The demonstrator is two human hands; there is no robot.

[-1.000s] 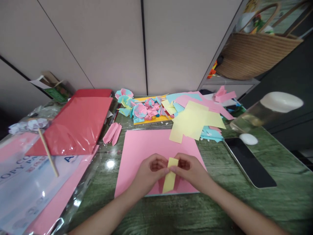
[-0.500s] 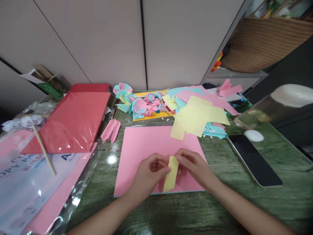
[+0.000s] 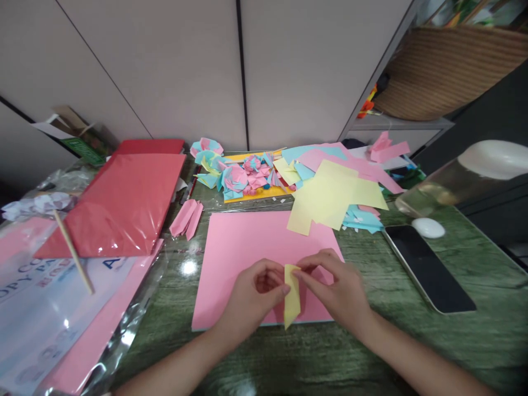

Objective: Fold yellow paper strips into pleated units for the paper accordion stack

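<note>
The left hand (image 3: 259, 289), at the lower centre of the frame, pinches a yellow paper strip (image 3: 292, 300) by its left edge between thumb and curled fingers, while the right hand (image 3: 340, 283) nips the upper right corner of the same strip with thumb and fingertip. The strip stands roughly upright in the picture, above a pink sheet (image 3: 243, 236); its lower end comes to a slanted point, and its top looks slightly bent, though whether that is a crease or only a curl I cannot tell. Judging by this, the strip is partway through being shaped: narrowed already, but not set down as a finished piece. Other work looks further along. At the upper centre, a cluster of paper flowers (image 3: 237, 180) in pink, blue and yellow appears fully formed, and left of the pink sheet lie folded pink pieces (image 3: 187, 219), creased but apparently not joined into anything. Much stock seems unworked: flat yellow sheets (image 3: 324, 195) overlap the pink sheet's upper right corner, with blue paper pieces (image 3: 363, 219) just beside them, right of centre. The pink sheet itself lies flat and uncreased beneath the hands. How many pieces are left to make, nothing here shows.
</note>
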